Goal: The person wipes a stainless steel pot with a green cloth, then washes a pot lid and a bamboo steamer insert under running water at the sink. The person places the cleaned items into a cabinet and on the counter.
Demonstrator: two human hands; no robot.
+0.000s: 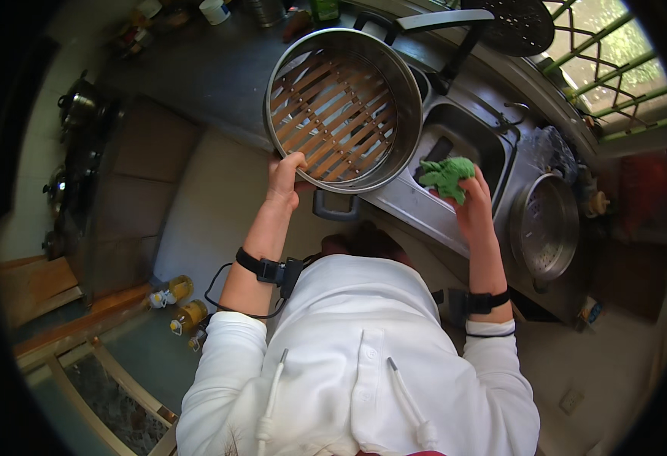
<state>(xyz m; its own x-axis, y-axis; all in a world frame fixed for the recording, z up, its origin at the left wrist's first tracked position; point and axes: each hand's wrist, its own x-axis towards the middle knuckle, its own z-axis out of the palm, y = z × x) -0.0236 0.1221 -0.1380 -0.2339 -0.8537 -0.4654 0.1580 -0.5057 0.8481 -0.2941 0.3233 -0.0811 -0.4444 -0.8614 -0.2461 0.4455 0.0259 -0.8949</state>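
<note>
My left hand (285, 176) grips the near rim of a wide stainless-steel steamer pot (409, 108), its thumb over the edge. The pot is tilted towards me, so its inside shows. A round rack of brown wooden slats (333, 117) lies inside, with gaps between the slats. One black loop handle (336, 206) points towards me; another is on the far side. My right hand (473, 199) holds a crumpled green cloth (449, 175) above the near edge of the steel sink (482, 134), apart from the pot. A dark object in the basin is partly hidden by the cloth.
A perforated steel steamer tray (544, 228) stands right of the sink, near a clear plastic bag (550, 149). A faucet (507, 122) rises behind the basin. A dark speckled round pan or lid (516, 25) is by the barred window. Oil bottles (188, 316) stand on the floor at left.
</note>
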